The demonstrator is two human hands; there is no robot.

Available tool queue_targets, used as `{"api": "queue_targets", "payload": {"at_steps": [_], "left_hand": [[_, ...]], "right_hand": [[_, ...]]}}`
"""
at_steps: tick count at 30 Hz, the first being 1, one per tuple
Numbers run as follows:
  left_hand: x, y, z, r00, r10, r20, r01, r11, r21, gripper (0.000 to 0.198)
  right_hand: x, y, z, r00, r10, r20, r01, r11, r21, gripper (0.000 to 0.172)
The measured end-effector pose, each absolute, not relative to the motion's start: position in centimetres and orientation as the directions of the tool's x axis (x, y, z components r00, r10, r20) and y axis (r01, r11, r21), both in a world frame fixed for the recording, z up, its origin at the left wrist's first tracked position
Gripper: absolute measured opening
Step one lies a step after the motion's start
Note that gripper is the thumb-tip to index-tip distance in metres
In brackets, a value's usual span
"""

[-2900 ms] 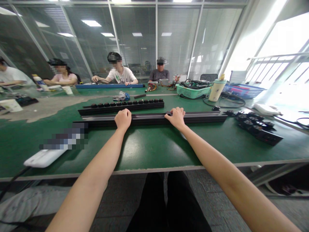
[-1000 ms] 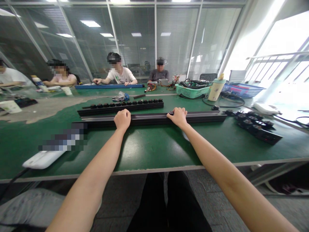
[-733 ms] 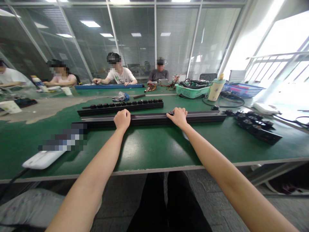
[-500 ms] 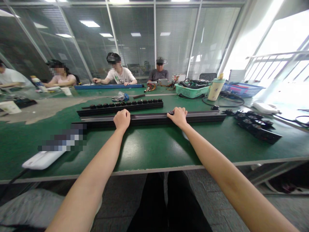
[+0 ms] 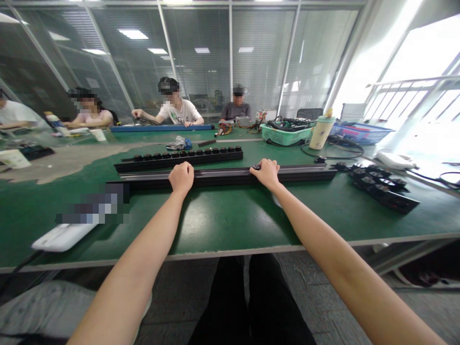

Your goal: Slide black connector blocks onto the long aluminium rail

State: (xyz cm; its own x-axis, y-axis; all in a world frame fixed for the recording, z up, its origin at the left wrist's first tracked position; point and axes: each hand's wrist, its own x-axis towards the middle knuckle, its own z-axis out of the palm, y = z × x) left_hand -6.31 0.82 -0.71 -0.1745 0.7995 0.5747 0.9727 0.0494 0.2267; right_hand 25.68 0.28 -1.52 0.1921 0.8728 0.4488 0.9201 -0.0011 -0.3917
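Observation:
A long black rail with a shiny grooved top lies across the green table in front of me. My left hand is wrapped over the rail left of its middle, fingers curled round its far side. Further right, my right hand is closed on a small black piece at the top of the rail. The palm and fingers hide most of that piece. Another loose black piece sits by the rail's right end. Behind it lies a second black rail with several black knob-like pieces along its top.
Several black pieces are heaped at the right. A white device with a cable lies at the left. A green basket of cables and a lidded cup stand behind. Across the table, a person works at a blue bar.
My right hand has shifted very slightly right with the small black piece. My left hand stays put. The person across the table has moved a hand up and left.

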Motion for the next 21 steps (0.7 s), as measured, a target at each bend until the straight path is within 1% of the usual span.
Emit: {"api": "queue_targets", "payload": {"at_steps": [9, 16, 21], "left_hand": [[-6.2, 0.7, -0.5, -0.178, 0.812, 0.556, 0.974, 0.065, 0.216, 0.041], [-6.1, 0.6, -0.5, -0.181, 0.809, 0.559, 0.972, 0.062, 0.225, 0.040], [-6.2, 0.7, -0.6, -0.179, 0.805, 0.566, 0.973, 0.061, 0.222, 0.039]], "right_hand": [[26.0, 0.5, -1.9, 0.193, 0.839, 0.509, 0.919, 0.027, -0.393, 0.031], [26.2, 0.5, -1.7, 0.207, 0.841, 0.500, 0.920, 0.007, -0.392, 0.032], [26.8, 0.9, -1.6, 0.196, 0.864, 0.465, 0.908, 0.019, -0.418, 0.032]]}}
